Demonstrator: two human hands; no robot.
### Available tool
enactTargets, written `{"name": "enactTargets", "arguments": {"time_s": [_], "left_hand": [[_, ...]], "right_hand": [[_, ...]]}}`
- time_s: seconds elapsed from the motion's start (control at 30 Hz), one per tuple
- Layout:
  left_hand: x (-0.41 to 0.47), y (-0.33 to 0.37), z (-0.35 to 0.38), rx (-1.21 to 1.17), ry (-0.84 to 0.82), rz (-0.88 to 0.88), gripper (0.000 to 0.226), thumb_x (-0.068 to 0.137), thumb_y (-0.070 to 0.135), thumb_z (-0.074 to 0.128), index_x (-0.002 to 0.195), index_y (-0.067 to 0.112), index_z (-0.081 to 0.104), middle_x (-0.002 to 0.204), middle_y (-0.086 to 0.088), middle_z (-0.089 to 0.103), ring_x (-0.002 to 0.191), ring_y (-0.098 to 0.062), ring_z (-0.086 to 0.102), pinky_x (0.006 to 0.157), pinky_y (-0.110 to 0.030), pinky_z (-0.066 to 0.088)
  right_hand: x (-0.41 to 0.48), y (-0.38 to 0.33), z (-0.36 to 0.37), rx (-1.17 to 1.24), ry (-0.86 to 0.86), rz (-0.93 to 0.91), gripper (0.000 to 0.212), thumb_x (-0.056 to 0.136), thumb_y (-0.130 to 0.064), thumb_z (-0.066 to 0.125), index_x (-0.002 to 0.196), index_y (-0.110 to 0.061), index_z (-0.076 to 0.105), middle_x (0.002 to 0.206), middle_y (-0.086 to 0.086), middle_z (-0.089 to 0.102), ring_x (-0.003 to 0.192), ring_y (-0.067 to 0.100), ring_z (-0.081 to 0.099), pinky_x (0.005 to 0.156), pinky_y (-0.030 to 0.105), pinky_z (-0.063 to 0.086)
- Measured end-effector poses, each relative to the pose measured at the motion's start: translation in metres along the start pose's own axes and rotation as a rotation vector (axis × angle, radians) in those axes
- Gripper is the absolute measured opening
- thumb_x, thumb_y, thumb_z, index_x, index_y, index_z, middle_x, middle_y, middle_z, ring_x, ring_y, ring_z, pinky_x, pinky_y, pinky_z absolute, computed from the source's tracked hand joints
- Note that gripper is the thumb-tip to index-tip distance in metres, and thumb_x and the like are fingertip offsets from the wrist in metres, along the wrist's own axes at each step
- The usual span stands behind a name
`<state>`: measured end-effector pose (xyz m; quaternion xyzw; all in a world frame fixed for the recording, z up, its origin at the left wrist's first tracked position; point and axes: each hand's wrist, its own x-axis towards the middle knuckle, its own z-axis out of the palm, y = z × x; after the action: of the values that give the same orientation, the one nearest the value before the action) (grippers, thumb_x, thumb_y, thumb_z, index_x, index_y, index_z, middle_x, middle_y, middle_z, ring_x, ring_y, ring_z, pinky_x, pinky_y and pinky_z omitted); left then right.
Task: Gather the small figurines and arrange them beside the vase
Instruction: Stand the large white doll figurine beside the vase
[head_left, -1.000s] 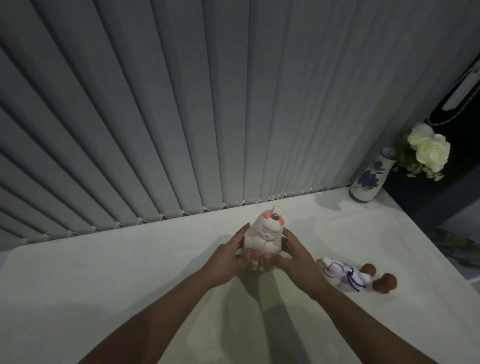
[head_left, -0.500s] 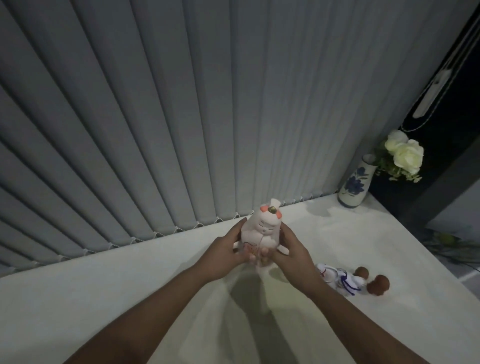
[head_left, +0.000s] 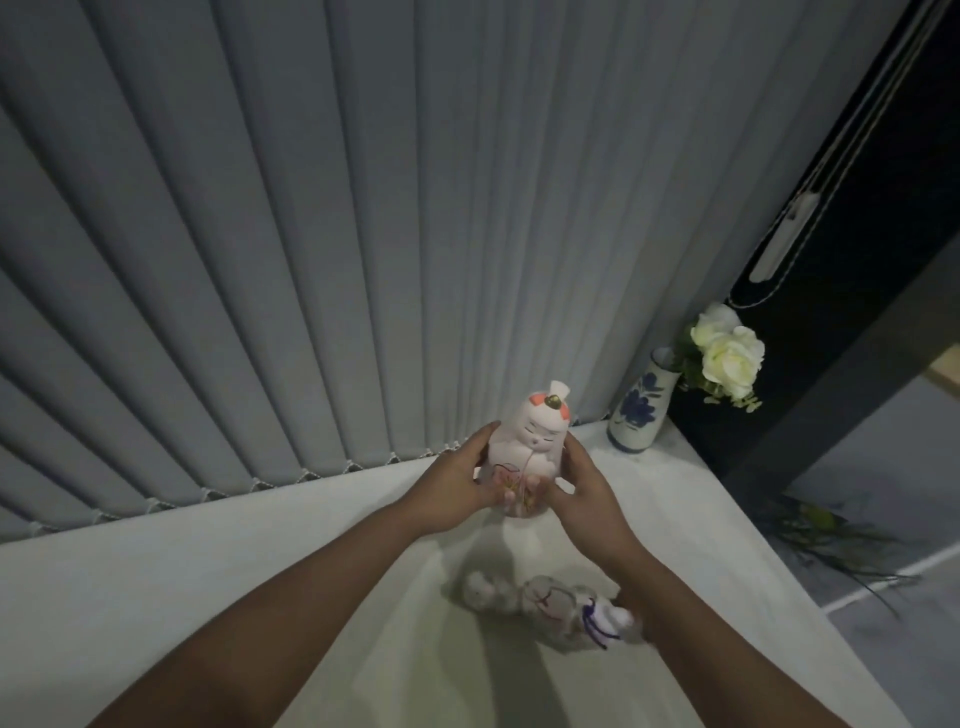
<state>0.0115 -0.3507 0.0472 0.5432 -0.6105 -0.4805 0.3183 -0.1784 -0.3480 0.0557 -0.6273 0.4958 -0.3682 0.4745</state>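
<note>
Risk, drop: I judge the two-handed hold on the cat figurine (head_left: 527, 457) secure enough, but it is pinched low on a rounded, glossy-looking body; a slip while it is off the table (head_left: 260, 582) would likely chip it.
Risk, vase: the blue-and-white vase (head_left: 641, 408) stands in the far right corner, near the table edge, flowers (head_left: 727, 356) leaning out; a hasty set-down could knock it over.
Risk, strays: lying figurines (head_left: 550, 605) sit just under my right forearm; a careless sweep may roll them.
Left hand (head_left: 457, 483): closed around the cat's left flank.
Right hand (head_left: 584, 491): cupping its right flank, fingers under the base.
Cat figurine, look: pale pink-white, upright, closed painted eyes, orange ear patches, small gold bell, floral marks low down.
Cat figurine, place: raised above the table, short of the vase, blinds (head_left: 363, 234) behind.
</note>
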Motion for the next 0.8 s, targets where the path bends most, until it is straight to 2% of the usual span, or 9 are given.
{"name": "enactTargets", "arguments": {"time_s": [0.13,0.23,0.33,0.43,0.53,0.6,0.8], "left_hand": [[0.037,0.005,0.025,0.005,-0.006,-0.017,0.085,0.073,0.014,0.077,0.143,0.032,0.031,0.132,0.004,0.060,0.123,-0.009,0.056,0.105,-0.040,0.049],[0.064,0.008,0.040,0.013,0.002,-0.027,0.086,0.068,0.022,0.077,0.139,0.039,0.033,0.129,0.007,0.063,0.121,-0.008,0.058,0.105,-0.042,0.048],[0.089,0.011,0.052,0.001,-0.005,-0.037,0.084,0.066,0.022,0.077,0.135,0.045,0.036,0.125,0.008,0.065,0.119,-0.008,0.059,0.104,-0.043,0.049],[0.110,0.013,0.063,0.011,-0.007,-0.045,0.083,0.066,0.021,0.077,0.135,0.046,0.036,0.123,0.007,0.066,0.116,-0.010,0.062,0.103,-0.045,0.050],[0.127,0.015,0.072,0.004,-0.010,-0.060,0.083,0.069,0.018,0.077,0.137,0.040,0.035,0.126,0.005,0.065,0.115,-0.011,0.062,0.103,-0.045,0.050],[0.137,0.015,0.076,0.008,-0.015,-0.069,0.081,0.068,0.018,0.077,0.134,0.043,0.036,0.126,0.004,0.065,0.116,-0.013,0.061,0.103,-0.045,0.049],[0.161,0.009,0.082,0.052,-0.018,-0.074,0.078,0.058,0.037,0.077,0.120,0.063,0.038,0.121,0.004,0.067,0.114,-0.016,0.063,0.100,-0.047,0.051]], "right_hand": [[0.021,0.017,-0.032,-0.026,0.001,0.009,0.056,0.091,-0.014,0.060,0.141,-0.029,0.039,0.133,-0.014,0.057,0.119,0.002,0.055,0.084,0.007,0.049],[0.037,0.024,-0.053,-0.029,0.000,0.023,0.056,0.092,-0.013,0.058,0.140,-0.031,0.038,0.131,-0.017,0.057,0.117,-0.005,0.054,0.089,0.013,0.049],[0.053,0.030,-0.072,-0.034,0.003,0.038,0.054,0.092,-0.008,0.056,0.138,-0.032,0.039,0.127,-0.020,0.057,0.111,-0.014,0.054,0.088,0.011,0.050],[0.067,0.040,-0.087,-0.048,0.005,0.064,0.055,0.091,-0.006,0.056,0.139,-0.029,0.040,0.128,-0.013,0.059,0.114,-0.004,0.057,0.087,0.013,0.051],[0.082,0.053,-0.100,-0.067,0.011,0.090,0.057,0.090,-0.010,0.059,0.139,-0.030,0.040,0.130,-0.011,0.059,0.117,0.005,0.057,0.100,0.031,0.050],[0.090,0.060,-0.107,-0.067,0.007,0.106,0.061,0.089,-0.011,0.061,0.141,-0.031,0.037,0.132,-0.011,0.059,0.119,0.008,0.058,0.103,0.039,0.048],[0.107,0.079,-0.116,-0.036,0.022,0.129,0.067,0.088,-0.010,0.061,0.144,-0.033,0.032,0.138,-0.009,0.055,0.125,0.013,0.055,0.104,0.037,0.047]]}}
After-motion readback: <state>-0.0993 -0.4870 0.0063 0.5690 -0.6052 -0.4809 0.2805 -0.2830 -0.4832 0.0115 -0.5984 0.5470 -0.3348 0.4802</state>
